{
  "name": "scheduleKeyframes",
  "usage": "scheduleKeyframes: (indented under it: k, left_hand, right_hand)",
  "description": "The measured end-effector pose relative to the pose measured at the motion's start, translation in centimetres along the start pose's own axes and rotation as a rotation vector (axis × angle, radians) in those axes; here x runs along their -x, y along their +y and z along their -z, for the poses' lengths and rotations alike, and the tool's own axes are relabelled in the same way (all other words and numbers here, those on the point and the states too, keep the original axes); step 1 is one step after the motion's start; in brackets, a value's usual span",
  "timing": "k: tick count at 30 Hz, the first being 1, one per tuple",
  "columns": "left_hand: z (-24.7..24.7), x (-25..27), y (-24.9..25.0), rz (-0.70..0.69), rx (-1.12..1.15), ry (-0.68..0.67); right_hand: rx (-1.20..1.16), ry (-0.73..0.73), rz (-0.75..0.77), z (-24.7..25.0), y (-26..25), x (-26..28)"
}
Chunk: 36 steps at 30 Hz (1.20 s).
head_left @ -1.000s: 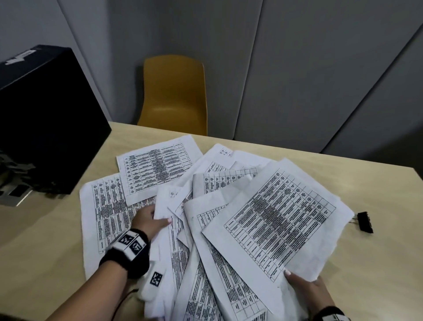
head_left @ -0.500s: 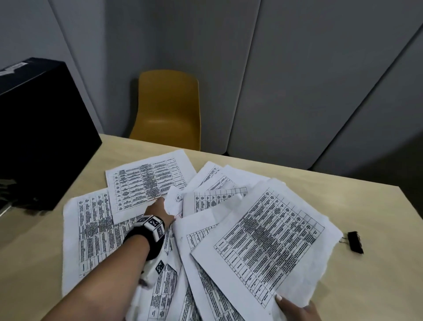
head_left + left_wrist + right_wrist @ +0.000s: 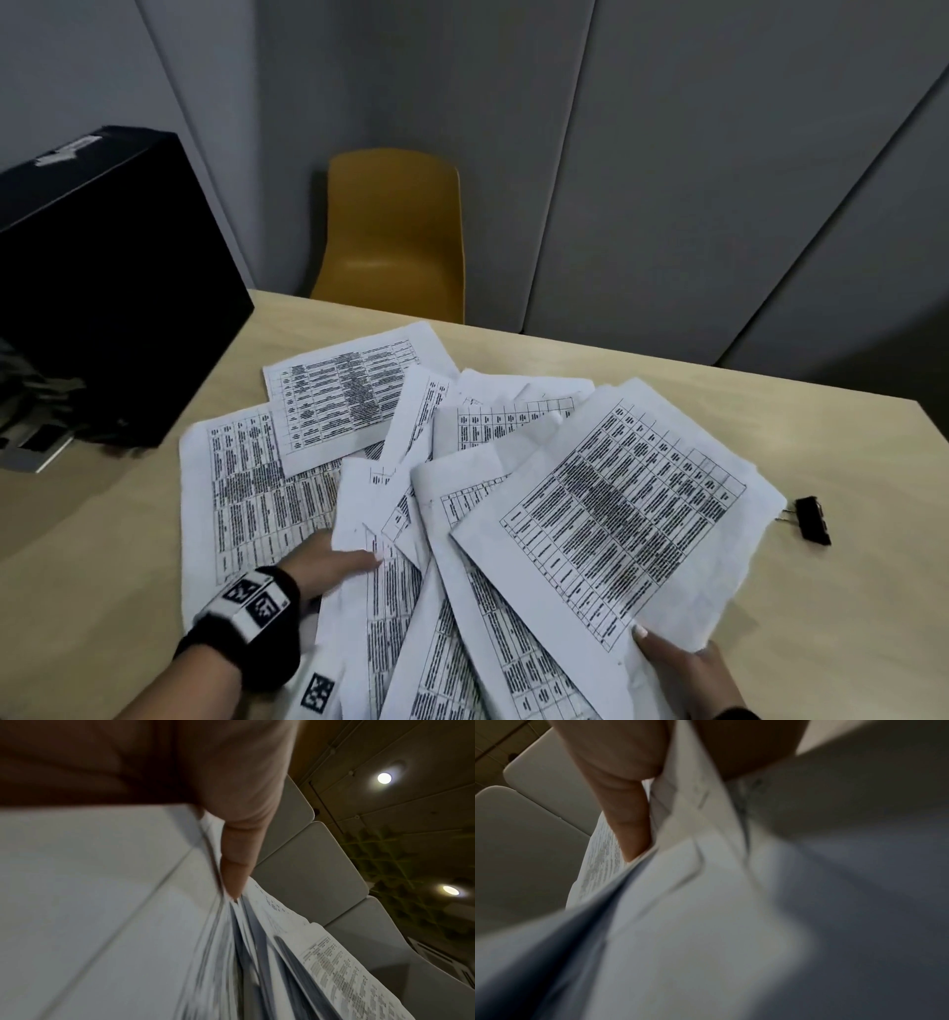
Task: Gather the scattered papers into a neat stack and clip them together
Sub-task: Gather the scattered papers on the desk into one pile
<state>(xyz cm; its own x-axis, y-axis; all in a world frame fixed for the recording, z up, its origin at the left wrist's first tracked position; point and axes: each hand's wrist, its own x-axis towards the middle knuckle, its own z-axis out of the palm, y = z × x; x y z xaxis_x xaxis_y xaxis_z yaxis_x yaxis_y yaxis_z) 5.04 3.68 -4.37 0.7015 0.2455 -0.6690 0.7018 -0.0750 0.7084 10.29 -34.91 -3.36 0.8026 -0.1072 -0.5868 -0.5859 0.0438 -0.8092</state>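
Observation:
Several printed sheets (image 3: pixel 616 503) lie fanned over the light wooden table (image 3: pixel 847 616), and two more sheets (image 3: pixel 246 493) lie flat at the left. My left hand (image 3: pixel 328 565) pinches the left edge of the fan, thumb on top and fingers hidden underneath. The left wrist view shows the thumb (image 3: pixel 239 850) pressed against the bunched sheet edges (image 3: pixel 231 943). My right hand (image 3: pixel 678 663) grips the near edge of the top sheet, and in the right wrist view a finger (image 3: pixel 626 817) lies over the paper (image 3: pixel 693 902). A black binder clip (image 3: pixel 811 519) lies on the table right of the papers.
A large black box (image 3: pixel 102 288) stands on the table's left side, with some metal parts (image 3: pixel 36 442) beside it. Behind the far table edge a yellow chair (image 3: pixel 395 231) stands against grey wall panels.
My left hand reached out to the far sheets, then drew back toward me holding the fan's left edge. The right hand has kept its grip on the near edge.

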Motion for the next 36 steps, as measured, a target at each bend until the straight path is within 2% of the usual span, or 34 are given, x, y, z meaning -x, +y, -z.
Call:
scheduleKeyframes:
  k: [2,6,9,12,16,21,24,27,31,33,36]
  left_hand:
    - [-1.1,1.1,-0.4,-0.018,0.091,0.032]
    - [-3.1,1.9,1.3,-0.027,0.137,0.285]
    - [-3.7,1.2,2.3,-0.039,-0.031,0.382]
    - [-3.2,1.3,2.8,-0.028,-0.073,0.407]
    - [-1.2,2.0,0.7,0.002,-0.141,0.401]
    - [1.3,3.3,-2.1,0.174,-0.469,0.708]
    - [2.0,4.0,-2.3,0.22,-0.295,0.8]
    - [3.0,3.6,-2.3,0.249,-0.152,0.817]
    - [3.8,3.3,-1.5,0.12,0.202,0.848]
    - [3.6,3.3,-1.6,0.07,0.284,0.8]
    - [2.6,3.4,-2.4,0.014,0.434,0.56]
  right_hand:
    - [-0.023,-0.014,0.016,-0.2,-0.6,0.4]
    - [0.077,-0.004,0.022,-0.2,0.1,0.4]
    - [0.087,-0.003,0.059,-0.2,0.1,0.2]
    - [0.133,0.004,0.058,0.2,0.6,0.0]
    - [0.089,-0.03,0.052,0.3,1.4,-0.5]
    - [0.046,-0.037,0.049,0.0,1.6,-0.9]
    - [0.068,-0.017,0.04,0.0,1.4,-0.5]
    - [0.106,-0.032,0.051,0.3,1.7,-1.1]
    - [0.137,-0.02,0.04,0.0,1.4,-0.6]
    - [0.137,-0.028,0.052,0.1,1.7,-0.8]
    - [0.15,-0.039,0.043,0.2,1.6,-0.9]
